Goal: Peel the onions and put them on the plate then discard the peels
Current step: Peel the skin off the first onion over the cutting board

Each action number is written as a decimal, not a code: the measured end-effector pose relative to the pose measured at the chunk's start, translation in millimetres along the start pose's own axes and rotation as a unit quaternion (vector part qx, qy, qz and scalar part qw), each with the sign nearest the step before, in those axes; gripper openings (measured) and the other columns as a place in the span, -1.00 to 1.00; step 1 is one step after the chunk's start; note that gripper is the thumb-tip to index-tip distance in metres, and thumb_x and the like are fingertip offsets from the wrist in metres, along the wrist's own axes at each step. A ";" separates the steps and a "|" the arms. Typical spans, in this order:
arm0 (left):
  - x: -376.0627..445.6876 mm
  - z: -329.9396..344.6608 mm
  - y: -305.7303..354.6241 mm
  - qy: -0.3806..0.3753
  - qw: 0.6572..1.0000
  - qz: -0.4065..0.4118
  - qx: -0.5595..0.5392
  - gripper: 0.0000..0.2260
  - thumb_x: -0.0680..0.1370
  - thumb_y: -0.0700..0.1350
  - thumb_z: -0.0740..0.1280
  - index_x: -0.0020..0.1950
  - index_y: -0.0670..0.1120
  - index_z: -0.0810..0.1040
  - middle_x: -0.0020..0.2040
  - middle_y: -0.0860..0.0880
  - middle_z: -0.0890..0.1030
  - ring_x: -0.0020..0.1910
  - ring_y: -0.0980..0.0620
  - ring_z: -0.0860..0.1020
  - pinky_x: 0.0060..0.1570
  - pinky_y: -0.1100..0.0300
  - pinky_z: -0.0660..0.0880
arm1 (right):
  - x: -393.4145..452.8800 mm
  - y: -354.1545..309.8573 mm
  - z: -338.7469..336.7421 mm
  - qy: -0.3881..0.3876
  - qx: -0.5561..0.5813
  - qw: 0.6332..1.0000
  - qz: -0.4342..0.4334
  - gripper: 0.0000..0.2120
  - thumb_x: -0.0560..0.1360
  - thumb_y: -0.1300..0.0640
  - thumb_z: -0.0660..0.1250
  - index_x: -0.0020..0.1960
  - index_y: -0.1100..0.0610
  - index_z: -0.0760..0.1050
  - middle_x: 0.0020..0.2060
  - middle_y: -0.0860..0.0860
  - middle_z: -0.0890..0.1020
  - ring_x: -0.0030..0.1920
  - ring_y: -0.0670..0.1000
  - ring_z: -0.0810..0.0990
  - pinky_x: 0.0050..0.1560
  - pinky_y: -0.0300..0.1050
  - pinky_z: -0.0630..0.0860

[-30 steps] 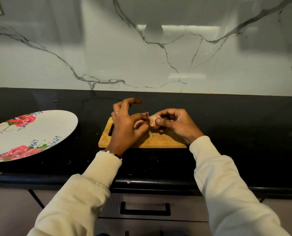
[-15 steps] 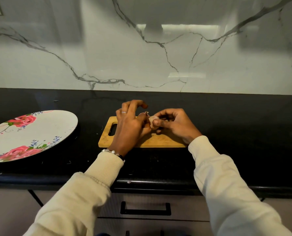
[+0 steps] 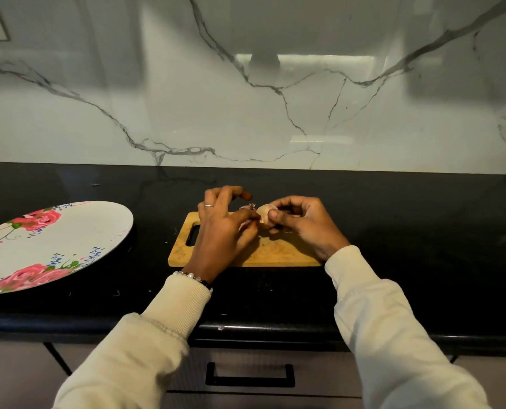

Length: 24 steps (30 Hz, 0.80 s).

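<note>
A small pale pink onion (image 3: 264,213) is held just above the wooden cutting board (image 3: 275,252). My right hand (image 3: 303,224) grips it from the right, thumb on its front. My left hand (image 3: 226,228) pinches a bit of papery peel at the onion's left side, with its other fingers raised and curled. Most of the onion is hidden by the fingers. The white plate (image 3: 69,243) with pink roses lies at the left of the counter with nothing on it.
The black countertop (image 3: 408,231) runs the full width, backed by a white marble wall (image 3: 245,113). Tiny peel scraps dot the counter near its front edge (image 3: 222,327). A drawer with a black handle (image 3: 250,376) sits below.
My left hand has shifted slightly right and closed in on the onion, its thumb and finger now pinching at the peel. The right hand stays put with the onion.
</note>
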<state>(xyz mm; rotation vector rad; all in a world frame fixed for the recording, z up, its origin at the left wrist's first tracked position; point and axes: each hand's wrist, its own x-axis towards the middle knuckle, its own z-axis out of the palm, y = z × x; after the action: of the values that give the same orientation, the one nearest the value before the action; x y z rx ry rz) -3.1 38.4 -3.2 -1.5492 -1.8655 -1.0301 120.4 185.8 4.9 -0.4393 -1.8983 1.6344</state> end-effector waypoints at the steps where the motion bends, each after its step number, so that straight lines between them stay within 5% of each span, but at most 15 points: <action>1: -0.1 -0.3 1.3 -0.002 1.000 0.012 0.008 -0.89 0.43 -0.14 0.51 -0.07 -0.10 0.70 0.22 -0.13 0.51 0.21 -0.12 0.31 0.04 0.03 0.21 | -0.4 -0.3 0.5 0.000 -0.003 1.000 0.002 -0.84 0.47 0.25 0.45 0.05 0.23 0.63 -0.07 0.20 0.70 -0.09 0.15 0.70 0.09 0.20 0.61; 11: 3.5 4.6 6.1 0.008 0.995 0.065 0.078 -0.74 0.42 0.00 0.41 -0.14 -0.21 0.62 0.16 -0.19 0.55 0.18 -0.12 0.35 0.02 -0.01 0.26 | -5.0 -4.6 7.8 -0.013 0.033 0.999 0.014 -0.81 0.52 0.30 0.39 0.11 0.33 0.59 -0.14 0.18 0.69 -0.17 0.11 0.68 -0.07 -0.01 0.66; 16: 6.4 11.0 6.3 0.005 0.998 0.014 0.065 -0.80 0.44 -0.06 0.44 -0.11 -0.18 0.56 0.20 -0.17 0.49 0.17 -0.09 0.33 0.05 -0.05 0.31 | -5.6 -6.1 7.2 -0.005 0.082 0.996 0.018 -0.91 0.54 0.33 0.34 0.01 0.26 0.60 -0.24 0.09 0.70 -0.19 0.06 0.69 -0.14 -0.12 0.67; 24: 7.3 7.7 -0.7 0.041 0.994 -0.097 -0.023 -0.66 0.46 0.09 0.17 -0.06 -0.14 0.57 0.19 -0.16 0.46 0.20 -0.11 0.32 0.05 0.01 0.22 | -4.4 -6.6 5.9 0.021 0.139 0.989 0.043 -0.90 0.56 0.27 0.31 0.02 0.26 0.59 -0.13 0.21 0.71 -0.13 0.23 0.68 -0.02 0.18 0.62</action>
<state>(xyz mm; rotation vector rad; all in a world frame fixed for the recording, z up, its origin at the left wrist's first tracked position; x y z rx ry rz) -4.7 48.9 -2.3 -1.3495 -1.9769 -1.2114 121.0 177.4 10.0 -0.4399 -1.6093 1.8972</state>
